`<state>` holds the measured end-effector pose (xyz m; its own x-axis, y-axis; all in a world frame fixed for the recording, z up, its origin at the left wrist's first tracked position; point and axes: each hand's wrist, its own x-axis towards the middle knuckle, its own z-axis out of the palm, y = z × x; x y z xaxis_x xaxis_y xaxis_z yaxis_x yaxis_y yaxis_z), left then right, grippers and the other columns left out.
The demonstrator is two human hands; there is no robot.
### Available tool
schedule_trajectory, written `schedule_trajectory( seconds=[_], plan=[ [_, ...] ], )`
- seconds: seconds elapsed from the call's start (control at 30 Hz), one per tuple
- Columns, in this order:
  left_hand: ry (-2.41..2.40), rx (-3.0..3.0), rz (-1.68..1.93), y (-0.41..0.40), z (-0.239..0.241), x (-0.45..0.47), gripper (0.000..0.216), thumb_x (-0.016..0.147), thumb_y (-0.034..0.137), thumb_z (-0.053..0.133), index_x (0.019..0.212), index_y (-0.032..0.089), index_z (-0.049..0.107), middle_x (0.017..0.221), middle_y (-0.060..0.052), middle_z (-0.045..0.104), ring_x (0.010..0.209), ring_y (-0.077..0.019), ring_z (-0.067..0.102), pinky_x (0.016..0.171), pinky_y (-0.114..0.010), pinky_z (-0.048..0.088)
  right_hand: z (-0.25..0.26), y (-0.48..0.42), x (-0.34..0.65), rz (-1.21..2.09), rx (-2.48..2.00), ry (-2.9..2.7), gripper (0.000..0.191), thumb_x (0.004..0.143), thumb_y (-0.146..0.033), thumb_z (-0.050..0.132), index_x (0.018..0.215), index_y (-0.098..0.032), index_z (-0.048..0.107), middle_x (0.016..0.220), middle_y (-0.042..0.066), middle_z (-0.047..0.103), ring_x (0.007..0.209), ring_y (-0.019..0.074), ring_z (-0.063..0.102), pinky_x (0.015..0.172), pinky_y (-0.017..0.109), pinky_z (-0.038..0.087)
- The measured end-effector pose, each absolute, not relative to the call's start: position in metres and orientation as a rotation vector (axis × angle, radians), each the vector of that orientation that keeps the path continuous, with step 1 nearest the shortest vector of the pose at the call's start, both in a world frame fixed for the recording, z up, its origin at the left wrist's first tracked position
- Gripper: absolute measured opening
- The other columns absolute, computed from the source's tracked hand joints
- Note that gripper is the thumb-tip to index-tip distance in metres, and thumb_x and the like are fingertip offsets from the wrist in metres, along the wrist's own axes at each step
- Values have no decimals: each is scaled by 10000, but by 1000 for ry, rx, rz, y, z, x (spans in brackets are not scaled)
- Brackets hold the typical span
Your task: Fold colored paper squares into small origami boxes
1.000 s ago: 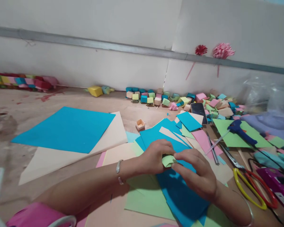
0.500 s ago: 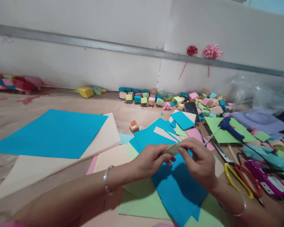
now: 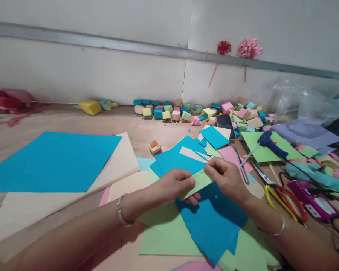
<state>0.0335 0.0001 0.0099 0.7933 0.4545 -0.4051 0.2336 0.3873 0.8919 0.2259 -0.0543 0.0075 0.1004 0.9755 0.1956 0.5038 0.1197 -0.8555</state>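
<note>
The green strip [image 3: 201, 181] is turned broad side up since earlier, pinched by the left hand [image 3: 169, 187] and right hand [image 3: 227, 178] above the blue sheets [image 3: 214, 226].

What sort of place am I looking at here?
It looks like a papercraft work area, perhaps a small workshop: the left hand and right hand hold pale green paper, a glue gun and scissors lie nearby, and small boxlike paper shapes sit along the wall.
</note>
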Motion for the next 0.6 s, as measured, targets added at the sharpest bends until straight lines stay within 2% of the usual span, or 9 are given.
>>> schedule_trajectory(
  seconds=[0.13,0.17,0.23,0.3,0.33,0.47,0.6],
  plan=[
    [827,1606,151,10,9,31,310,844,384,543,650,142,554,609,-12,599,579,-132,587,557,-241,445,3,-47,232,631,-1580,-1572,216,861,-299,520,679,-184,532,599,-31,468,572,115,431,518,235,322],
    [876,1754,167,13,7,30,262,838,343,537,672,145,582,606,-1,587,570,-127,563,537,-231,413,-1,-44,234,601,-1596,-1619,216,864,-295,513,677,-187,527,595,-31,473,574,119,442,528,238,324],
    [948,2023,232,17,3,28,148,823,262,539,860,163,642,670,5,611,598,-130,546,535,-227,371,-12,-40,236,494,-1647,-1747,215,872,-284,506,680,-189,527,599,-26,499,586,127,472,556,247,324],
    [968,2230,297,20,-3,26,219,814,182,537,1013,189,630,761,-1,631,667,-141,548,565,-230,353,-24,-37,237,361,-1730,-1892,198,880,-272,513,704,-187,542,632,-12,544,612,139,500,571,254,310],
    [960,2316,298,20,-5,26,217,819,151,523,1000,191,635,781,-8,624,693,-146,544,575,-235,344,-29,-36,238,292,-1770,-1966,185,885,-267,518,722,-186,551,662,0,568,634,146,513,572,256,300],
    [934,2679,224,20,-11,26,205,836,116,500,692,159,639,803,-51,557,772,-185,497,590,-275,300,-38,-36,237,-12,-1846,-2163,191,913,-256,513,749,-178,574,710,33,587,686,166,514,573,266,277],
    [912,2902,122,17,-8,28,254,833,70,507,604,145,589,717,-52,511,702,-185,450,565,-305,265,-35,-43,224,-293,-1704,-2274,257,947,-150,422,779,-164,616,773,66,582,763,184,494,624,287,297]
  ],
)
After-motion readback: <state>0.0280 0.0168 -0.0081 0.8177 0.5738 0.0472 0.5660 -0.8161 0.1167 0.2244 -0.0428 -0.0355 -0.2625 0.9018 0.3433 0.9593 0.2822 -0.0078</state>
